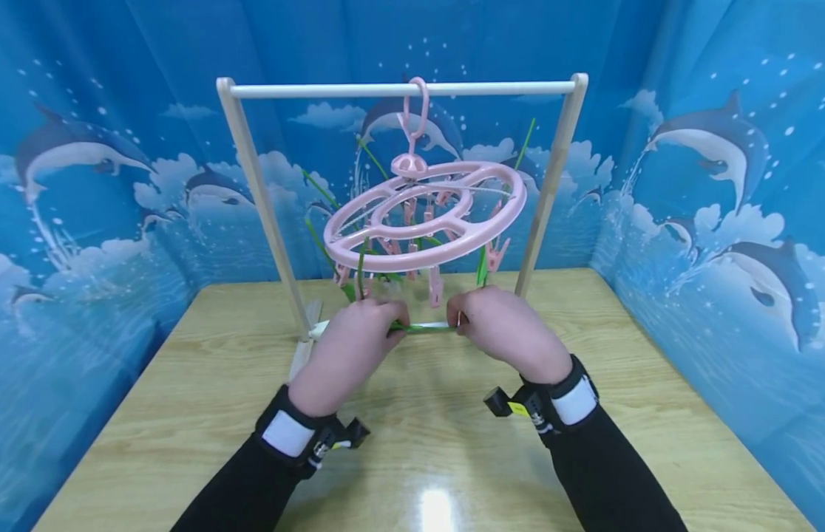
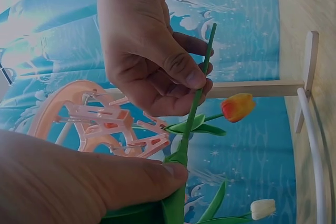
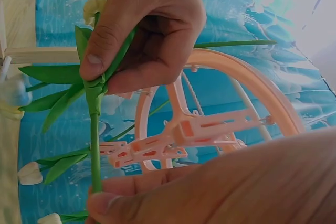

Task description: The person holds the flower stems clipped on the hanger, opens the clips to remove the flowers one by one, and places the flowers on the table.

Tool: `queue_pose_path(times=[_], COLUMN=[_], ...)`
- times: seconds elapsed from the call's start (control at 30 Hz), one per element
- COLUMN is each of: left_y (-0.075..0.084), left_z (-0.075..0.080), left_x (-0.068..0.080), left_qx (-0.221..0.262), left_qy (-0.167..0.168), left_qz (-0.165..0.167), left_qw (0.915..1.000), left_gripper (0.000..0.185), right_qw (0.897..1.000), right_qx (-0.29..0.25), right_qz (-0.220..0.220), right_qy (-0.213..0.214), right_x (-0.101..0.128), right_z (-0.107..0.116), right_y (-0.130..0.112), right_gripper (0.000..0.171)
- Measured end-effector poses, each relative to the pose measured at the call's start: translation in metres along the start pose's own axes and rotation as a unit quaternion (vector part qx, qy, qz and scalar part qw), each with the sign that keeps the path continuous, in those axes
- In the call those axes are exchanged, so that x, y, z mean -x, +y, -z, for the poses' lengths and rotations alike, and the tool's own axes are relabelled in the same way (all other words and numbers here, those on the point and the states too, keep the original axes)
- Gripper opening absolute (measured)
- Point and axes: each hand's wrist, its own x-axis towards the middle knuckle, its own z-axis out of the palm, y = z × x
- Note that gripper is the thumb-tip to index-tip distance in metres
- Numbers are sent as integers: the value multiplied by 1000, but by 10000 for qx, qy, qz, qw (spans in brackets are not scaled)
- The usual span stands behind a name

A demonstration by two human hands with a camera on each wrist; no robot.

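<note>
A tulip with a pale cream bloom [image 3: 94, 10] and a green stem [image 1: 429, 327] lies roughly level between both hands, below the front of a pink round clip hanger [image 1: 419, 260]. My left hand [image 1: 359, 336] pinches it where the green leaves [image 3: 52, 74] join the stem. Farther along, my right hand [image 1: 499, 325] pinches the stem between thumb and fingers; in the left wrist view the bare stem end [image 2: 212, 31] sticks out past them. Pink clips [image 1: 435, 287] hang from the ring just above the hands. An orange-red tulip [image 2: 238, 107] and a white tulip [image 2: 262, 209] hang bloom-down behind.
The hanger's hook [image 1: 419, 111] sits over a white rod [image 1: 319, 91] held by two wooden posts [image 1: 552, 177]. This stand rests on a wood-grain table [image 1: 585, 414]. Blue dolphin-print curtains [image 1: 718, 185] surround the back and sides.
</note>
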Motion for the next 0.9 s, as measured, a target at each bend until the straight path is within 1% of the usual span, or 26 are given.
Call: queue_pose_path(times=[0.1, 0.17, 0.3, 0.37, 0.43, 0.57, 0.77, 0.83, 0.9], left_y=[0, -1, -2, -2, -3, -5, -6, -7, -7], left_z=[-2, -5, -10, -13, -17, -22, -30, -33, -36], left_x=[0, 1, 2, 2, 1, -1, -3, -4, -6], left_qx=[-141, -228, -405, -443, -463, -503, -579, -514, -430], left_qy=[-48, -22, 117, 121, 57, -134, -262, -355, -525], left_qz=[-76, -140, -293, -351, -385, -345, -453, -430, -366], left_qw=[9999, 9996, 9987, 9983, 9982, 9980, 9969, 9971, 9970], left_gripper=[11, 11, 13, 14, 14, 13, 13, 14, 16], right_qw=[9999, 9998, 9997, 9996, 9995, 9990, 9977, 9969, 9966], right_qx=[140, 199, 176, 126, 78, 55, -13, -67, -67], right_qz=[37, 31, -18, -16, 0, 21, -136, -194, -160], right_qy=[-22, -74, -191, -248, -315, -441, -671, -755, -802], right_x=[-1, -2, -6, -7, -9, -12, -17, -18, -20], right_z=[-3, -6, -10, -14, -16, -22, -26, -28, -30], right_y=[-1, -1, 0, 2, 3, 6, 9, 10, 10], right_gripper=[11, 11, 11, 13, 14, 17, 20, 19, 20])
